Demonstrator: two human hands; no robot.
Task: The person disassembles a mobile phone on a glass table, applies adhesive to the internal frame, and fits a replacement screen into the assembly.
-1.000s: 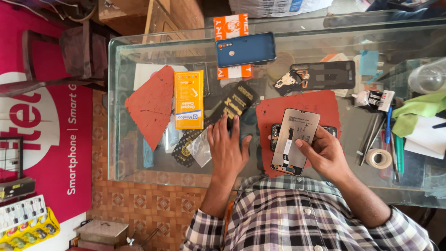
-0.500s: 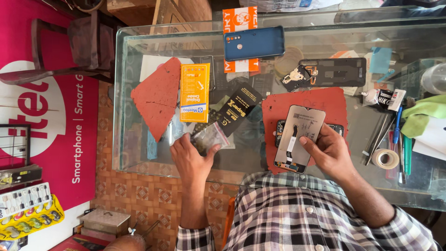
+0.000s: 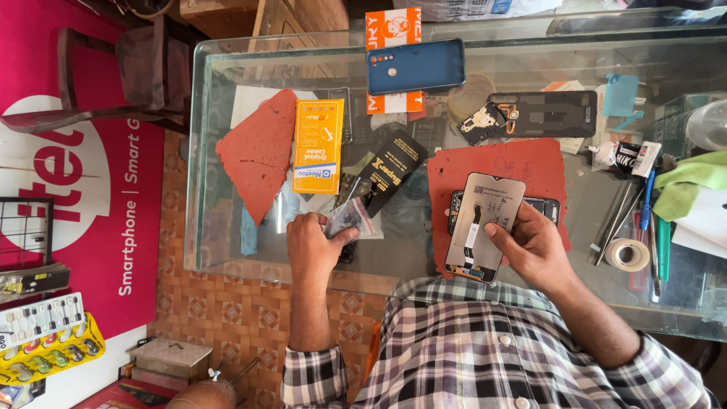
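Near the glass table's (image 3: 227,257) front edge, a small clear plastic bag (image 3: 346,220) is pinched in the left hand (image 3: 312,246), while a phone screen panel (image 3: 483,226) is gripped by the right hand (image 3: 534,246) over the red mat (image 3: 530,163).

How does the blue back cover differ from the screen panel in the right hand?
The blue cover lies flat, untouched, at the table's far edge; the screen panel is grey, held by the right hand over the red mat. The cover lies crosswise, the panel lengthwise. Both are phone-sized rectangles.
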